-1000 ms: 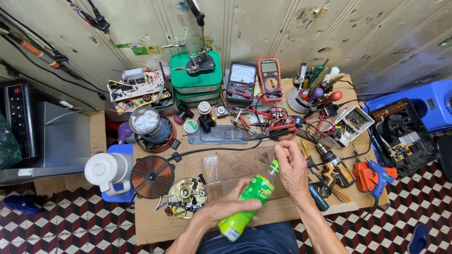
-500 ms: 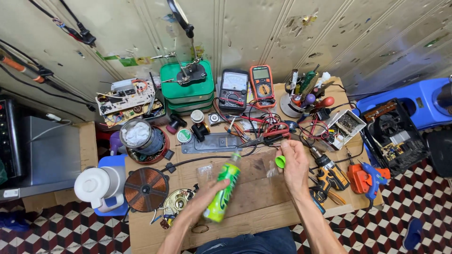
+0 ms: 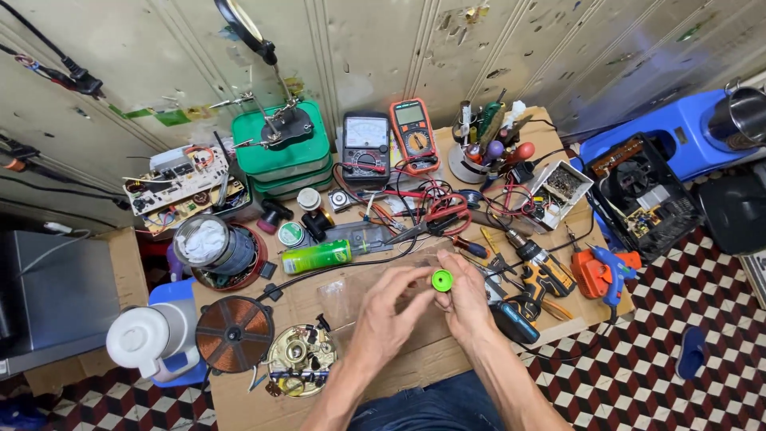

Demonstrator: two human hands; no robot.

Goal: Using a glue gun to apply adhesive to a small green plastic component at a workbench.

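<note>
My right hand [image 3: 467,307] pinches a small round green cap [image 3: 441,279] above the cardboard-covered workbench [image 3: 415,367]. The fingers of my left hand [image 3: 387,315] are spread and reach up to the cap's left side, holding nothing. A green spray can [image 3: 317,257] lies on its side on the bench, to the left of and beyond both hands. A clear plastic bag [image 3: 351,291] lies flat under my left hand.
Two multimeters [image 3: 365,148] [image 3: 414,136], red-handled scissors [image 3: 435,215] and tangled leads lie behind the hands. To the right are a cordless drill [image 3: 542,267] and an orange glue gun [image 3: 598,271]. A copper coil [image 3: 234,333], a white jug [image 3: 148,343] and stacked green boxes [image 3: 281,156] are to the left.
My left hand has put the green can down on the bench at the left and let go. It has moved to the cap, which my right hand has brought toward the middle.
</note>
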